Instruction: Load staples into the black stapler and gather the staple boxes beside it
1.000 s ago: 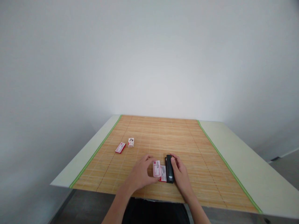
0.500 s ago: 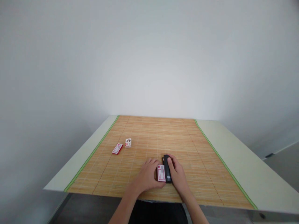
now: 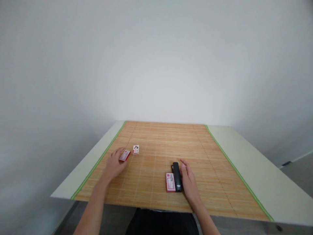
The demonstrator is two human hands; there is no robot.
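My left hand point(image 3: 114, 164) is at a flat red-and-white box point(image 3: 125, 155) on the left of the mat, its thumb and fingers apart around the box's near left side. Whether the fingertips touch the box is hard to see. A black stapler point(image 3: 177, 177) lies lengthwise near the front. Directly against its left side rests a second red-and-white box point(image 3: 170, 182). My right hand point(image 3: 189, 181) lies along the stapler's right side, fingers loosely extended and not wrapped round it. A small white box with a dark picture point(image 3: 136, 149) stands just right of the left-hand box.
A bamboo mat point(image 3: 166, 137) with green edging covers the middle of the white table point(image 3: 234, 147). A plain wall point(image 3: 156, 65) rises behind the table's far edge. The table's front edge lies close to my body.
My left hand has let go of the box beside the stapler and moved left and away to the other red-and-white box. My right hand has loosened from the stapler.
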